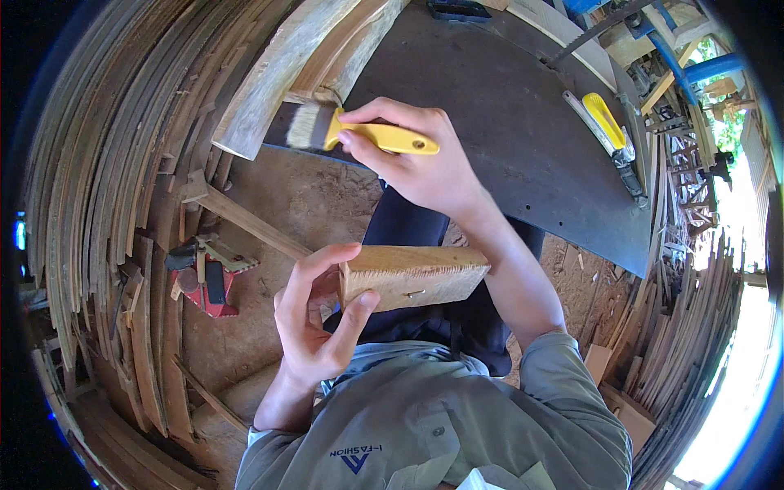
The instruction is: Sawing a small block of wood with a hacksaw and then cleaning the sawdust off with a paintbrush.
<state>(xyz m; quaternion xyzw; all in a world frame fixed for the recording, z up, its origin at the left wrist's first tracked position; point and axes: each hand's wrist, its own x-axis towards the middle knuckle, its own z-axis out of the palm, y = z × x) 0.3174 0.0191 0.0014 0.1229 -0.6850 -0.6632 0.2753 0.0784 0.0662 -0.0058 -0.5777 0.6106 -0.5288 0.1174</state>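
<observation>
Your left hand (320, 314) is pinching the left end of a wooden block (420, 278) just beyond your shirt (465, 416), thumb and fingers parted around it. Farther out, your right hand (420, 163) is gripping a yellow-handled brush (400, 139), bristles pointing left. Beyond, a yellow-handled tool (605, 122) is lying on the dark tabletop (498, 114).

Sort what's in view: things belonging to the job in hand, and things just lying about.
Apparently part of the job:
wooden block, held by the left fingers
yellow-handled brush, held by the right fingers

Apparently just lying about:
yellow-handled tool on the dark table
stacked wooden strips
</observation>
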